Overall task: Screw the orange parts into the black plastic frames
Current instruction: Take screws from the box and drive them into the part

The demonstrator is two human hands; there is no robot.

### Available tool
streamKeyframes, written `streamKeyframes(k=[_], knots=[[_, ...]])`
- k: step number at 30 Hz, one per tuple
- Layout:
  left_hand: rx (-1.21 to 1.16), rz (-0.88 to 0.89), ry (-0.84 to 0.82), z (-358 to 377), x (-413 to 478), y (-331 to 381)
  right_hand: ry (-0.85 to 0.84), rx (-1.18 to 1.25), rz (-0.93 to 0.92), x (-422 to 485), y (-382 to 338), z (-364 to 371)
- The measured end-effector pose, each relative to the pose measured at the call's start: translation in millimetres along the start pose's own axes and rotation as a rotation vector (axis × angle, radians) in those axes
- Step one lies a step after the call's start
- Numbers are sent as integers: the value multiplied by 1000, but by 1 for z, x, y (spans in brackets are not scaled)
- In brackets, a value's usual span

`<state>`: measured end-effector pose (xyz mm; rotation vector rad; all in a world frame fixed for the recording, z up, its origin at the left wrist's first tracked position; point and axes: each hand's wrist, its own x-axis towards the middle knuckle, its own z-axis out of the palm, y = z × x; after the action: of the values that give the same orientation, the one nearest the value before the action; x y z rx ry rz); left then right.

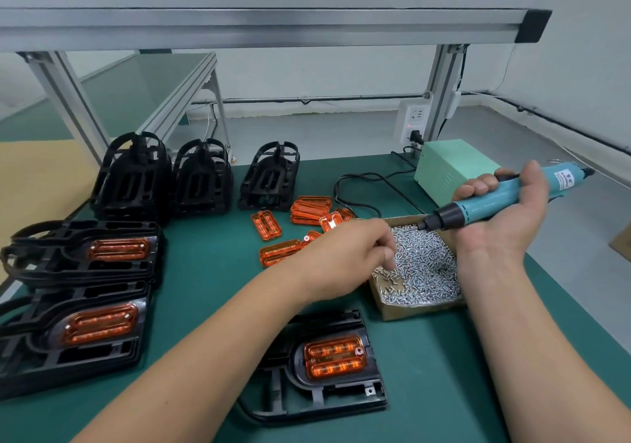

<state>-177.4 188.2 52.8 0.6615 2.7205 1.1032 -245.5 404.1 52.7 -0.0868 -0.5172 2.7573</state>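
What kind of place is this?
Probably a factory assembly bench: a box of screws, an electric screwdriver in the right hand, and stacks of black frames beside loose orange parts.

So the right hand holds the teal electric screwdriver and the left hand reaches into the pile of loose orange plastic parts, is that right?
Not quite. The left hand reaches into the cardboard box of small silver screws, not the loose orange plastic parts, as the head view shows. The right hand does hold the teal electric screwdriver.
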Motion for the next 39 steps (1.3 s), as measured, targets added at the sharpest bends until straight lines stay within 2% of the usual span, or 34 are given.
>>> streamKeyframes(k=[2, 6, 12, 17, 25, 39], knots=[[-106, -21, 37, -7, -9, -4, -7, -12, 9, -3, 1, 1], [-461, -52, 64, -18, -37, -17, -59, -46, 38, -15, 8, 7], [-824, -173, 85, -30, -78, -35, -224, -91, 130, -51, 29, 24], [-843, -228, 155, -27, -93, -46, -346, -105, 183, -78, 40, 31], [-716, -177, 181, -19, -96, -43, -363, -125, 212, -91, 44, 33], [-765, -138, 183, -19, -98, -42, -389, -162, 247, -96, 50, 32]])
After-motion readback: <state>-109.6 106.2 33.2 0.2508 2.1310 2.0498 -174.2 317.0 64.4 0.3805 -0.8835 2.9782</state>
